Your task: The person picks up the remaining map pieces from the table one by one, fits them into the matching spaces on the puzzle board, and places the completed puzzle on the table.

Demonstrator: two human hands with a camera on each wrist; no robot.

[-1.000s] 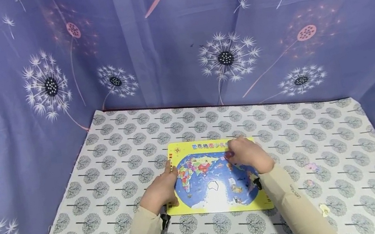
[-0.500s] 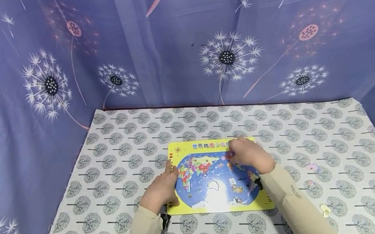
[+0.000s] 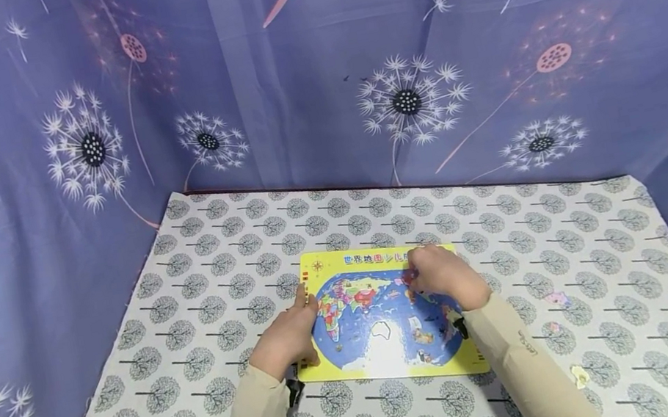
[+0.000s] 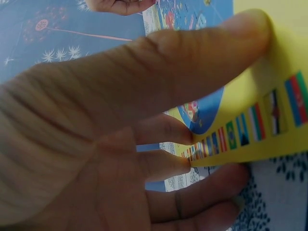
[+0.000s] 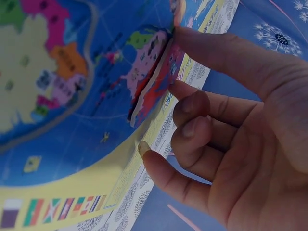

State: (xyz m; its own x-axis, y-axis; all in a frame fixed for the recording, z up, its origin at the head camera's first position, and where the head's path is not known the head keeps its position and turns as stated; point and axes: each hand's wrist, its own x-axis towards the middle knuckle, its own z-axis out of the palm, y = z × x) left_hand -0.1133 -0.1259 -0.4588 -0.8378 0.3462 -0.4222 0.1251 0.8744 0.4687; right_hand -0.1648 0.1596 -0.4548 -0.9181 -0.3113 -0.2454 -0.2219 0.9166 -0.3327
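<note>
A yellow-bordered world map puzzle board [image 3: 469, 363] lies on the patterned cloth. My left hand [image 3: 286, 340] grips its left edge; in the left wrist view the thumb [image 4: 231, 43] lies across the printed face and the other fingers meet the edge below. Over the upper right of the map, my right hand [image 3: 447, 276] pinches a red and pink puzzle piece [image 5: 161, 94] between thumb and fingertip. This piece stands tilted, its pale side edge showing against the blue map. The other fingers of that hand are bent. An outlined Australia shape [image 3: 381, 330] shows pale on the map.
Several small loose pieces lie on the cloth right of the board: a pink one [image 3: 556, 300], a smaller pinkish one [image 3: 554, 326] and a yellow one [image 3: 580, 376]. Purple dandelion-print curtains [image 3: 314, 93] hang behind the table and at both sides.
Both hands stay in almost the same place on the board. The head view has shifted very slightly.
</note>
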